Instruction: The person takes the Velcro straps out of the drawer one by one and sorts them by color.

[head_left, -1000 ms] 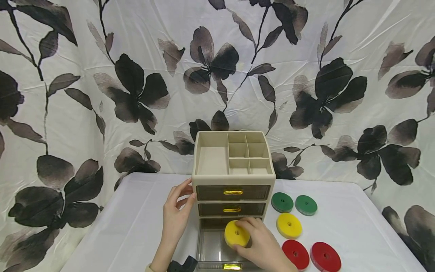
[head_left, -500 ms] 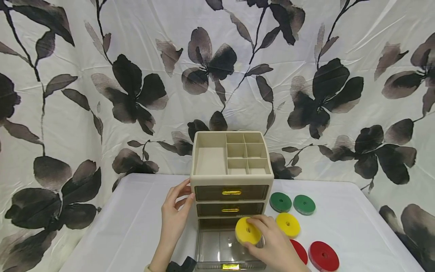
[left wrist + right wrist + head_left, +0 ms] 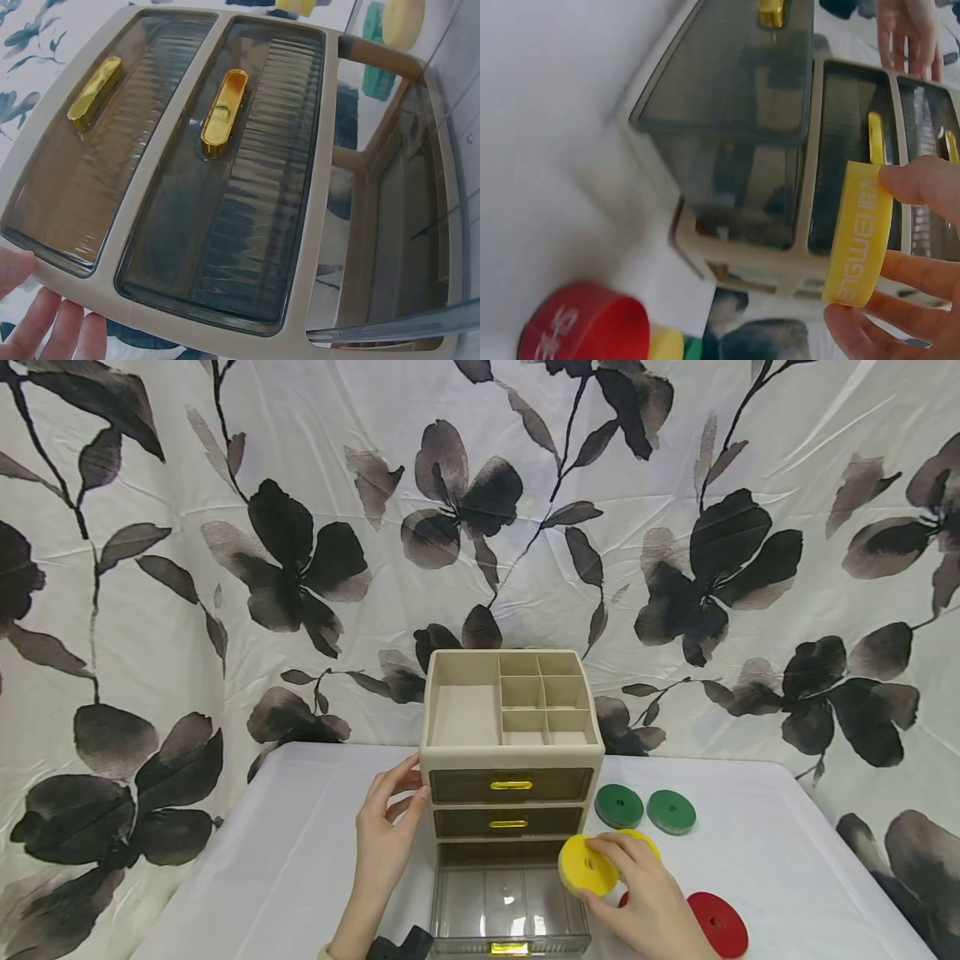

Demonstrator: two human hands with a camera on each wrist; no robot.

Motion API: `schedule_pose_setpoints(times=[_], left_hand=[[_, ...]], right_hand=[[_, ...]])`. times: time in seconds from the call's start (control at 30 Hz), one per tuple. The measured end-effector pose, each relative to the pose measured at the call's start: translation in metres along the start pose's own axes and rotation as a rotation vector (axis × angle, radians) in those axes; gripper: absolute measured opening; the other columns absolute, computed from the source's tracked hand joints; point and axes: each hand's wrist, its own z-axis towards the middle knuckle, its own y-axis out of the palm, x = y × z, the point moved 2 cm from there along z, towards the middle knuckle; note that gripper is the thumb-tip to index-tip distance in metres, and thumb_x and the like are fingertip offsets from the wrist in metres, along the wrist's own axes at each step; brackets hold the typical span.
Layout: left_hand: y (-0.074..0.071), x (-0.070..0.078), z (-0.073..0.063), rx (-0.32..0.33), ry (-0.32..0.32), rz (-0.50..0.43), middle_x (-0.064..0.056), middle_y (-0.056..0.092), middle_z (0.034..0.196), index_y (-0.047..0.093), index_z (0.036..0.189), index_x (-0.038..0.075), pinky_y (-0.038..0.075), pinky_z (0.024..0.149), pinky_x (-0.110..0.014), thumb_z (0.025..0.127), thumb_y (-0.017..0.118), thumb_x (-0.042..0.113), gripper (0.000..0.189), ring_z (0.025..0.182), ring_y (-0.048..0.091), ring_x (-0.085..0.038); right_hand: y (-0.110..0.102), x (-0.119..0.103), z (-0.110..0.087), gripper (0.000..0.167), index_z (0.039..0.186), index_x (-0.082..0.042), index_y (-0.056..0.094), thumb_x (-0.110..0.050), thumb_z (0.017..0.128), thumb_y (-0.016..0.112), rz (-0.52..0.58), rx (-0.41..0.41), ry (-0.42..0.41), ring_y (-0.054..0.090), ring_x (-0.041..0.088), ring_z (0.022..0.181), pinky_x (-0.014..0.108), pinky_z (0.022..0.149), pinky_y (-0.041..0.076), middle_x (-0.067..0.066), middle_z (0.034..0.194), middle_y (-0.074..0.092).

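My right hand (image 3: 648, 893) pinches a yellow roll of electrical tape (image 3: 585, 866) between thumb and fingers, above the right edge of a pulled-out bottom drawer (image 3: 487, 902). White lettering shows on the tape's outer face in the right wrist view. The clear drawer belongs to a cream desktop organizer (image 3: 513, 752), whose two upper drawers are closed. Against the organizer's left side rests my left hand (image 3: 386, 835), its thumb at the front edge and fingers along the side.
Right of the organizer lie two green tape rolls (image 3: 619, 806), another yellow roll (image 3: 647, 840) partly covered, and a red roll (image 3: 717, 925). A second red roll is mostly hidden by my right hand. A black object (image 3: 401, 945) sits at the front left.
My right hand has carried the yellow tape rightward from over the open drawer to its right edge, now covering parts of the other rolls. The left hand stays on the organizer.
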Motion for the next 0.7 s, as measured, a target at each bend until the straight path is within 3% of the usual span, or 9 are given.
schedule_pose_setpoints(times=[0.17,0.3,0.4,0.53,0.7], left_hand=[[-0.001,-0.001,0.0,0.009,0.001,0.007,-0.003,0.061,0.106,0.061,0.128,0.017,0.051,0.083,-0.014,0.086,0.069,0.003,0.045,0.097,0.057,-0.004],[-0.001,-0.001,0.001,0.011,0.012,0.006,-0.003,0.061,0.107,0.061,0.128,0.018,0.052,0.082,-0.014,0.087,0.068,0.003,0.045,0.097,0.057,-0.002],[-0.001,-0.001,0.001,0.007,0.006,0.001,-0.002,0.061,0.107,0.061,0.128,0.019,0.052,0.082,-0.014,0.087,0.068,0.003,0.045,0.097,0.057,-0.002],[-0.001,0.0,0.0,0.0,-0.006,-0.007,-0.001,0.061,0.107,0.061,0.128,0.019,0.052,0.082,-0.013,0.087,0.068,0.003,0.045,0.098,0.057,-0.002],[-0.001,0.0,0.0,-0.008,-0.006,-0.006,-0.002,0.061,0.108,0.06,0.128,0.019,0.052,0.083,-0.014,0.087,0.068,0.004,0.044,0.099,0.057,-0.003]], right_hand=[[-0.007,0.015,0.0,0.054,0.121,-0.021,0.062,-0.035,0.073,0.082,0.009,-0.05,0.072,0.051,0.016,0.112,0.039,0.092,0.054,-0.005,0.125,0.057],[-0.009,0.027,0.001,0.054,0.122,-0.018,0.062,-0.033,0.074,0.082,0.001,-0.024,0.084,0.053,0.022,0.112,0.044,0.09,0.054,0.002,0.125,0.058],[-0.01,0.037,0.0,0.054,0.12,-0.016,0.063,-0.031,0.072,0.083,0.009,0.014,0.074,0.055,0.02,0.106,0.039,0.084,0.057,0.004,0.122,0.06],[-0.011,0.05,-0.001,0.054,0.119,-0.014,0.064,-0.034,0.073,0.083,0.025,0.0,0.112,0.055,0.016,0.099,0.032,0.077,0.056,0.004,0.121,0.06],[-0.01,0.066,-0.001,0.06,0.124,-0.01,0.061,-0.038,0.074,0.08,0.011,-0.055,0.177,0.056,0.021,0.1,0.037,0.081,0.057,0.009,0.126,0.057]])
